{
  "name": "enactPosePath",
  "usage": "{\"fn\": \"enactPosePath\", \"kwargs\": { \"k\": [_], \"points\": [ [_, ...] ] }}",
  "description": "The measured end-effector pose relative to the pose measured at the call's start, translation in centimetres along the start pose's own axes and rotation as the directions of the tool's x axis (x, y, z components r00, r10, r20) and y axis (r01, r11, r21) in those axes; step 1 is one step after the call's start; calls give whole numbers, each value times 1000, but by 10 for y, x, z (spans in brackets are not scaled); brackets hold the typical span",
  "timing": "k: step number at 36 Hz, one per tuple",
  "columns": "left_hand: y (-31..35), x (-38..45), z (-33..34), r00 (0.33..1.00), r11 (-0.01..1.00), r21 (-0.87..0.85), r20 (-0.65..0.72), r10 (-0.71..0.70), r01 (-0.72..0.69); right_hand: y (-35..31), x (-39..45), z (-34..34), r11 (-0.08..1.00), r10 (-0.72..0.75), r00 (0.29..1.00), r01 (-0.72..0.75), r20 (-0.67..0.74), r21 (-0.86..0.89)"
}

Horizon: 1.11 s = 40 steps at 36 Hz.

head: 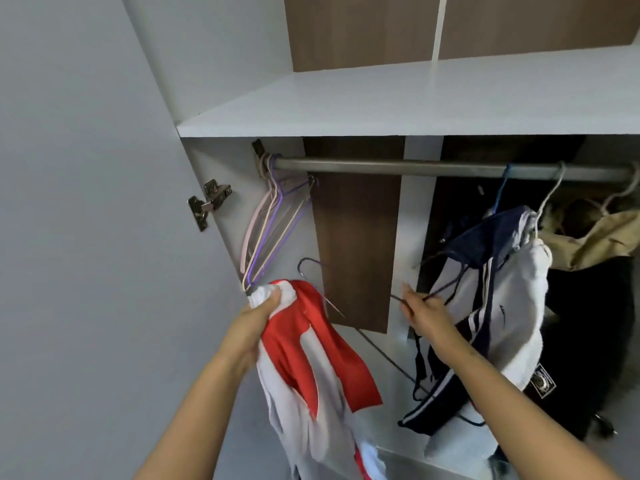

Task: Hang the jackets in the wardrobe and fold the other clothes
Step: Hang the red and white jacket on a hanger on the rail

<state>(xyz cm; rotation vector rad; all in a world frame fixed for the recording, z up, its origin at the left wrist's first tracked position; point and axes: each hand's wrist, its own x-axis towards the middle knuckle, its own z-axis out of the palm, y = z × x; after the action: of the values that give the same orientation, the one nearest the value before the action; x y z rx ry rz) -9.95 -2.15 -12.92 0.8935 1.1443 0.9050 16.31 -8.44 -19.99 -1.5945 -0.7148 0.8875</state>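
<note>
While my left hand point(264, 311) grips the bunched white collar of the red-and-white jacket point(311, 351), I keep the garment raised in front of the open white wardrobe point(346, 105) so it hangs free for the hanger. The jacket's long axis runs downward from my fist, its body trailing toward the bottom edge of view. My right hand point(420, 311) pinches the thin dark wire hanger point(374, 348), fingers curled round one end; its long wire slants down to the right, its hook point(308, 266) rising above the collar. I judge the hanger partly threaded, not yet seated. The grey metal rail point(415, 167) runs horizontally overhead. Spare pastel wire hangers point(270, 230) hang at its left end; a navy-and-white jacket point(491, 306) already hangs to the right.
</note>
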Motion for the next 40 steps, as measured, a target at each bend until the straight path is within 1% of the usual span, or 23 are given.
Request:
{"fn": "enactPosePath", "kwargs": {
  "k": [2, 4, 9, 11, 13, 16, 18, 20, 22, 23, 24, 25, 27, 30, 31, 33, 34, 35, 36, 37, 38, 39, 40],
  "points": [
    [2, -3, -1, 1000, 1000, -18, 1, -17, 17, 14, -27, -10, 997, 53, 995, -58, 88, 52],
    [4, -6, -2, 1000, 1000, 1, -2, -20, 20, 25, -51, -19, 997, 78, 981, -81, 179, 9],
    [9, -22, 3, 995, 978, 186, 23, 92, -95, 37, -92, -38, 998, 48, 952, -32, 304, -57],
    [12, -34, 8, 989, 931, 332, 32, 147, -149, 39, -103, -44, 999, 43, 947, -32, 320, -40],
    [12, -47, 15, 977, 829, 519, 71, 202, -209, 39, -112, -45, 999, 44, 942, -42, 331, -12],
    [5, -67, 32, 951, 595, 743, 206, 231, -306, 38, -122, -35, 995, 0, 958, 27, 288, -93],
    [-5, -79, 45, 910, 447, 794, 332, 249, -412, 37, -127, -23, 978, -90, 971, 129, 220, -166],
    [-14, -87, 53, 865, 295, 822, 406, 295, -486, 37, -129, -10, 939, -185, 978, 206, 100, -275],
    [-20, -93, 56, 829, 145, 840, 462, 315, -523, 37, -128, -3, 938, -223, 974, 205, -31, -280],
    [-23, -96, 55, 824, 100, 846, 472, 312, -523, 37, -128, -2, 948, -210, 975, 185, -71, -258],
    [-25, -98, 55, 830, 84, 859, 457, 319, -505, 36, -127, -2, 958, -187, 978, 159, -97, -240],
    [-27, -100, 53, 841, 102, 869, 428, 331, -483, 36, -127, -2, 964, -171, 979, 142, -114, -226],
    [-32, -105, 51, 850, 217, 843, 410, 331, -491, 35, -130, -2, 967, -195, 973, 170, -119, -191],
    [-45, -118, 52, 846, 431, 729, 487, 218, -531, 30, -139, 1, 955, -284, 954, 272, -94, -121],
    [-50, -119, 53, 844, 462, 710, 491, 215, -531, 27, -142, 1, 948, -311, 947, 303, -79, -99],
    [-53, -117, 53, 865, 438, 747, 405, 296, -500, 17, -146, 0, 932, -358, 933, 354, -42, -79],
    [-52, -115, 53, 871, 389, 794, 339, 356, -468, 12, -147, -1, 926, -373, 928, 371, -20, -74],
    [-48, -112, 52, 853, 316, 832, 307, 422, -456, 7, -148, -3, 922, -382, 924, 381, 4, -66],
    [-43, -112, 51, 810, 209, 860, 319, 491, -465, 2, -149, -4, 920, -388, 921, 389, 27, -53],
    [-39, -111, 49, 744, 59, 878, 366, 559, -476, -3, -149, -7, 918, -393, 918, 395, 46, -33],
    [-36, -110, 48, 654, -98, 876, 424, 627, -473, -8, -148, -10, 916, -400, 914, 401, 61, -4],
    [-36, -109, 47, 538, -242, 854, 486, 689, -461, -14, -146, -13, 913, -409, 910, 408, 73, 26],
    [-36, -107, 48, 423, -351, 825, 537, 730, -442, -21, -144, -17, 907, -420, 903, 418, 87, 40]
  ]
}}
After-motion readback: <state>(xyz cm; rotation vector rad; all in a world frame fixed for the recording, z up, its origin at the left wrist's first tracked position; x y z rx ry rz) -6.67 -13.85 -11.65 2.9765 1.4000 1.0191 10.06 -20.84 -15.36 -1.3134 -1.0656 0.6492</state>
